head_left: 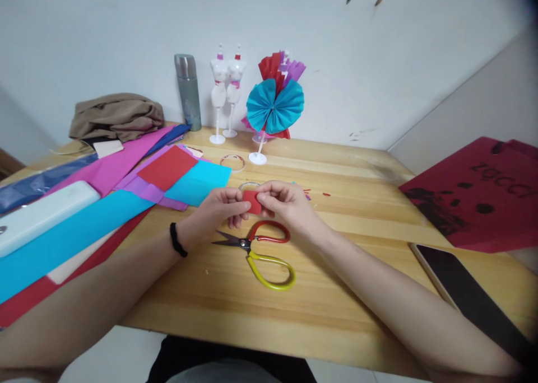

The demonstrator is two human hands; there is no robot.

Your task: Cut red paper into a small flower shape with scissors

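A small red paper piece (253, 202) is held up over the table between both hands. My left hand (227, 205) pinches its left side, and my right hand (282, 202) pinches its right side between thumb and fingers. Just below lies a pair of scissors (246, 243) with blades parted, one handle loop red and the other yellow. A tape roll (249, 186) shows partly behind my hands, and another tape roll (232, 163) lies farther back. Scraps of red paper (326, 194) rest to the right of my right hand.
Coloured paper sheets (202, 181), a white box-like object (50, 215) and brown cloth (117, 117) cover the left. Along the wall stand a flask (189, 94), white mannequin stands (217, 97) and a blue paper fan (275, 107). A phone (462, 288) and red bag (474, 198) are right.
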